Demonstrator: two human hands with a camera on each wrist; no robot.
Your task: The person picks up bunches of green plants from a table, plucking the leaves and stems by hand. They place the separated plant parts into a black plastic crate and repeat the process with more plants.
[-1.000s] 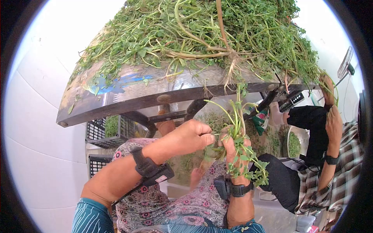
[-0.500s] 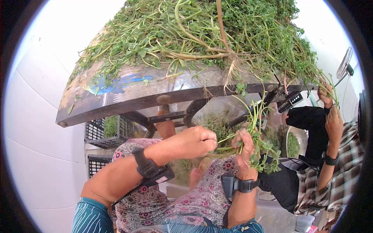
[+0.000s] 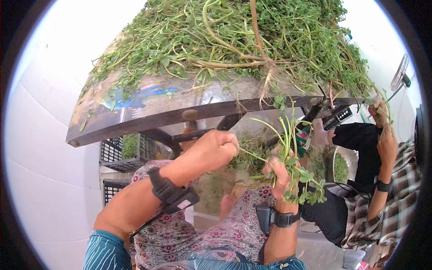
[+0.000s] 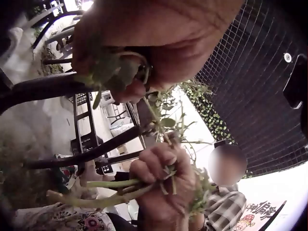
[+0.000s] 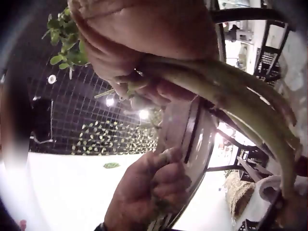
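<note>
My right hand [image 3: 280,173] grips a bunch of leafy greens [image 3: 306,184] that look like purslane. Their thin stems stand up above the fist, and the leaves hang over the wrist. To its left, my left hand [image 3: 204,150] has its fingers curled round one end of a thin green stem [image 3: 253,154] stretched between both hands. In the left wrist view, small leaves [image 4: 113,70] poke out under the left fingers. Thick pale stems [image 5: 226,89] jut from the right hand in the right wrist view. A large heap of the same greens [image 3: 234,40] covers the table [image 3: 148,96] ahead.
A rooted plant [image 3: 269,67] lies at the table's near edge. Black crates [image 3: 118,155] stand below left, one holding greens. At the right, another person's hands [image 3: 384,139] work with stems. A pale basin [image 3: 353,157] with greens stands by that person's legs.
My right hand has shifted right with its bunch. The left hand went slightly down, then back up and left, widening the gap with the stem drawn out between the hands.
</note>
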